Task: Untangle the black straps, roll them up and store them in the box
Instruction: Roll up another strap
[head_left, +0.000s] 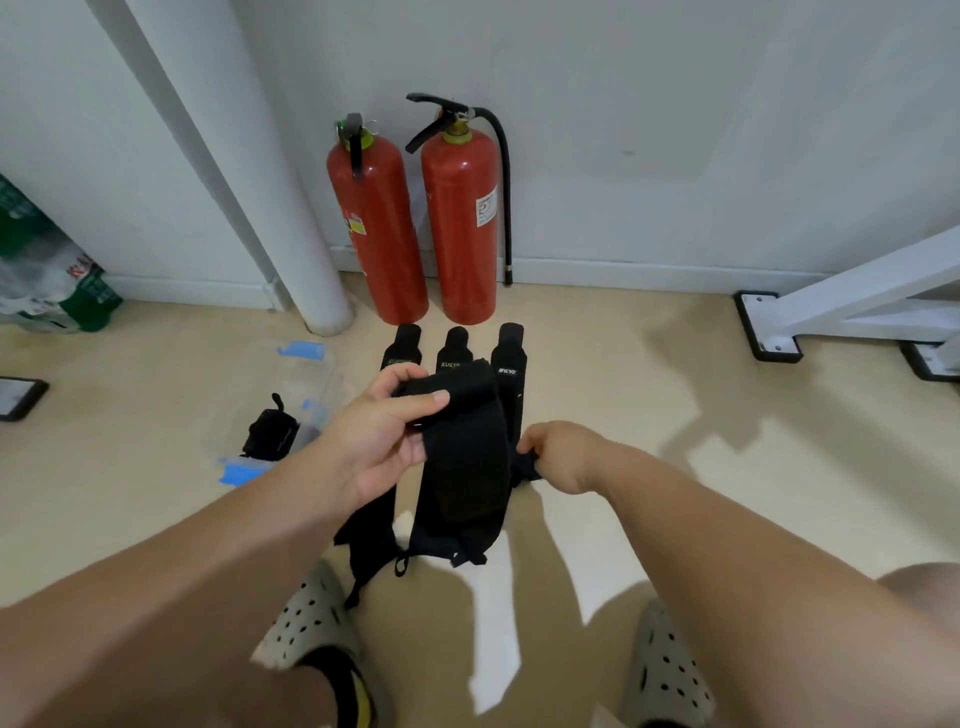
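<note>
Forearms (156, 597) reach out nearest me: right of the box (311, 374), my left hand (379, 436) pinches the black strap (462, 457) by its folded top while my right hand (561, 454) curls round its thin tail, held out sideways, I judge, to free the tangle; one roll (270, 434) sits in the box.

Pale grey-white wall (675, 104) at the back, with a white skirting board (649, 273) along its foot. Smooth beige floor (779, 493), marked by bright patches of light (493, 649) and soft shadows. Left of centre, a thick white pipe (291, 218) slanting down to the floor. Just right of it, two red fire extinguishers (374, 223) upright side by side against the wall, the right one with a black hose (506, 208) hanging down. At far right, a white frame (857, 296) on black-edged foot plates (769, 325). At far left, a plastic-wrapped pack (47, 280) with green print.
</note>
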